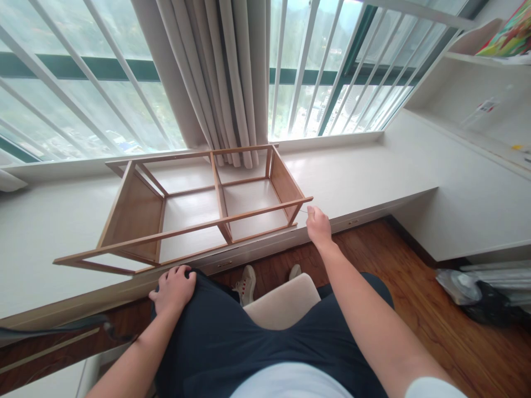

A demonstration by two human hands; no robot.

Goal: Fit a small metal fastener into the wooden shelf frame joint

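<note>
A wooden shelf frame lies on its side on the white window bench, its open side facing up. My right hand is just off the frame's near right corner. Its fingers are pinched on a thin string that runs from that corner. My left hand rests flat on my left knee over the dark trousers and holds nothing. I am seated, with a beige cushion between my legs.
Grey curtains hang behind the frame in front of a barred window. White desk and shelves stand at right. Bags lie on the wooden floor at right. White shoes sit under the bench edge.
</note>
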